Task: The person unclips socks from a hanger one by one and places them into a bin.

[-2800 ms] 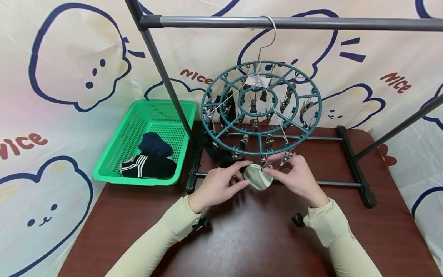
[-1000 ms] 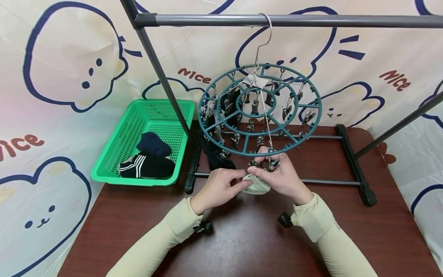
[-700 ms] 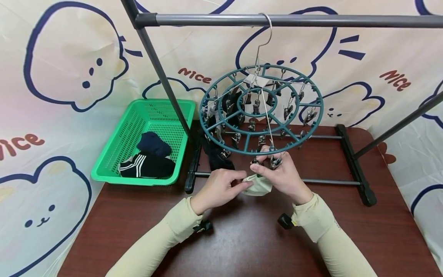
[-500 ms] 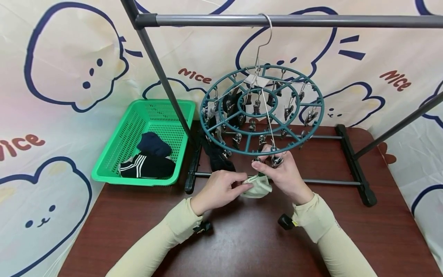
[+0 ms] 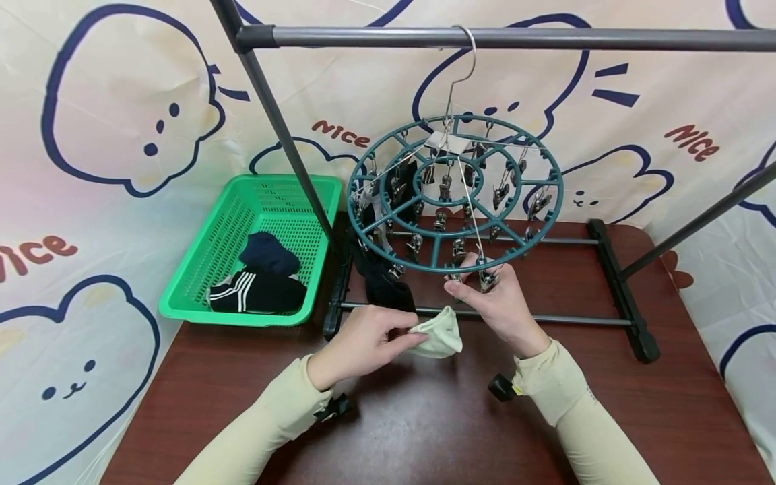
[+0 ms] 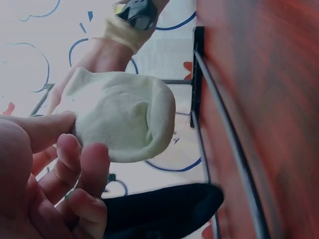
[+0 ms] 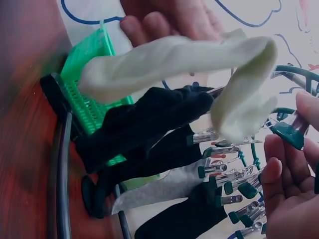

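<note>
On the left of the table (image 5: 424, 438), the green basket (image 5: 287, 222) holds a dark navy bundle (image 5: 269, 252) and, just nearer, a black sock with white stripes (image 5: 273, 293). The round hanger (image 5: 435, 268) hangs from the rack bar (image 5: 364, 36), with dark socks (image 5: 384, 291) and a grey sock (image 7: 162, 188) hanging on its left side.

The left hand (image 5: 364, 342) pinches the pale green sock (image 5: 439, 335) by one end, on the near side of the hanger; the other end sticks out to the right. The right hand (image 5: 494, 296) grips a green-tipped clip (image 7: 289, 134) between thumb and fingers at the hanger's near edge, the sock just apart from it.

Half a second ago the sock lay close under the right thumb; now it has moved left and nearer along with the left hand. The right hand has barely shifted, and the basket's contents are unchanged.
</note>
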`<state>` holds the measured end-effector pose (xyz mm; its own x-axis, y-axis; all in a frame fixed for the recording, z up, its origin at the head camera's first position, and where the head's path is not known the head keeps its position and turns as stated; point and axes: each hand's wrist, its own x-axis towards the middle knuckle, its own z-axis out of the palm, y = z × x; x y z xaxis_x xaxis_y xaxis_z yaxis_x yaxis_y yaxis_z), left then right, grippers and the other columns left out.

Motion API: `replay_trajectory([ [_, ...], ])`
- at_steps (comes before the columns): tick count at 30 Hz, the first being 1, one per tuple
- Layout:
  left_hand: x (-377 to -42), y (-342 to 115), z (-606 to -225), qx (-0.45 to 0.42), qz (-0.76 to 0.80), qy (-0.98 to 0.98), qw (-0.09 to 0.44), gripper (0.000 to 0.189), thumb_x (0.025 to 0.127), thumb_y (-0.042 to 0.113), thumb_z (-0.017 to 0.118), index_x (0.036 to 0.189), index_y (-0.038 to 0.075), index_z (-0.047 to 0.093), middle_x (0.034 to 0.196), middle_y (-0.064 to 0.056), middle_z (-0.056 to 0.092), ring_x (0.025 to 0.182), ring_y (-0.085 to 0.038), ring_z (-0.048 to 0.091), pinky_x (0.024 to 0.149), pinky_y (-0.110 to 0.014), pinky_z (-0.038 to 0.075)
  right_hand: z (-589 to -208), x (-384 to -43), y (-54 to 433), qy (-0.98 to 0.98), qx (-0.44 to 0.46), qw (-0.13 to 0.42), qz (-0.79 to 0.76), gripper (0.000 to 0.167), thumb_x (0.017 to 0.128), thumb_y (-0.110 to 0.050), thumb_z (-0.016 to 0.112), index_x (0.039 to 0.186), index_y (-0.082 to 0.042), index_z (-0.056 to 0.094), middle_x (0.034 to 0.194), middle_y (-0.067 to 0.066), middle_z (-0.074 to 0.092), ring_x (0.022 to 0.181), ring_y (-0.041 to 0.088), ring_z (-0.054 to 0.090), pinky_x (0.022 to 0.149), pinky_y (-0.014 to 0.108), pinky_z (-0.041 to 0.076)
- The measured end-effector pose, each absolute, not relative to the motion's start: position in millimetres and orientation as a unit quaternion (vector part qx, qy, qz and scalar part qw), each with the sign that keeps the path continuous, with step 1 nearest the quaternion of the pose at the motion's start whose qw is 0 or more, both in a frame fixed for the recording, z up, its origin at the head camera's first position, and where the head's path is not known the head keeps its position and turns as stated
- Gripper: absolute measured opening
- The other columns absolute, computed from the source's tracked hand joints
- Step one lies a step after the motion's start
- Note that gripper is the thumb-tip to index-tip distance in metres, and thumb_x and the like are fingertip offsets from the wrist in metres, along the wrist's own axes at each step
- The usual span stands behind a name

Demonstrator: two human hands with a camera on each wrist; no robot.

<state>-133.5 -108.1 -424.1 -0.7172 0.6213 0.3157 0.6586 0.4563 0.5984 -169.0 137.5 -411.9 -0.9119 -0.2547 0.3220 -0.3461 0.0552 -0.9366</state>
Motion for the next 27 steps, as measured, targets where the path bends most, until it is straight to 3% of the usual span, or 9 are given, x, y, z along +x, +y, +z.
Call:
replay_trajectory([
  [7,-133,-137,-412,-0.374,-0.384,-0.841,0.073,0.030,0.099,0.024,0.072,0.074,0.023,0.055,0.065,0.013,0.042,0.059,0.002,0.038,0.055,-0.015,0.032,-412,-169,140,-0.741,0.183,0.038,0.645,0.010,0.091,-0.005,0.078,0.087,-0.006,0.069,0.083,-0.002,0.065,0.086,0.019,0.053,0.078,0.030,0.044],
  [18,-132,-182,-392,-0.325,-0.393,-0.849,0.139,0.021,0.093,0.009,0.077,0.082,0.023,0.065,0.071,0.013,0.053,0.059,-0.001,0.041,0.054,-0.017,0.034,-418,-171,145,-0.746,0.176,0.034,0.641,0.009,0.092,-0.006,0.078,0.090,-0.004,0.069,0.083,-0.005,0.066,0.095,0.017,0.055,0.088,0.030,0.043],
  [27,-131,-221,-374,-0.247,-0.401,-0.863,0.185,0.023,0.090,0.002,0.078,0.079,0.020,0.067,0.066,0.013,0.056,0.055,-0.003,0.049,0.051,-0.020,0.039,-418,-172,148,-0.750,0.163,0.040,0.640,0.010,0.093,-0.007,0.077,0.089,-0.003,0.069,0.081,-0.004,0.065,0.080,0.016,0.053,0.074,0.030,0.044],
])
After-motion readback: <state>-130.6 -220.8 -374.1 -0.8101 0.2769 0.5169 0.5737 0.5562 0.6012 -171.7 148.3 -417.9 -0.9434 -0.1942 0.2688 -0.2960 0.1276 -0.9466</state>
